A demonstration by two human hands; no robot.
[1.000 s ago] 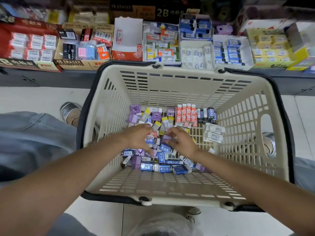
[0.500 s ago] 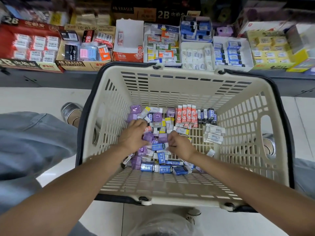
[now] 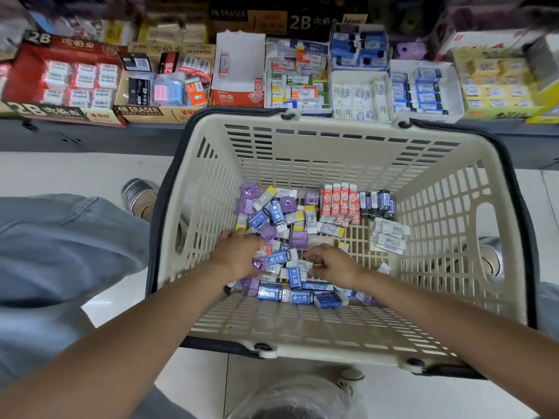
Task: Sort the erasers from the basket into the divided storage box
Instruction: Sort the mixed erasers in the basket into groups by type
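Shop floor, shelf (image 3: 90, 134) of eraser boxes (image 3: 357, 95) far. Cream basket (image 3: 332, 334) holds loose erasers (image 3: 278, 213). Left hand (image 3: 239, 258) rests on pile, right hand (image 3: 335, 266) beside it; fingers curled, grip cannot tell for either.

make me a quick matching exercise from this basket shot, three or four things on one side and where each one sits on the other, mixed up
Things:
1. row of orange-red erasers
2. dark blue and black erasers
3. white erasers
4. left hand

Places:
A. loose by the right wall of the basket
B. lined up at the far wall, middle of the basket
C. on the mixed pile, left of the right hand
D. far wall, just right of the orange-red row

Pairs: 1-B, 2-D, 3-A, 4-C
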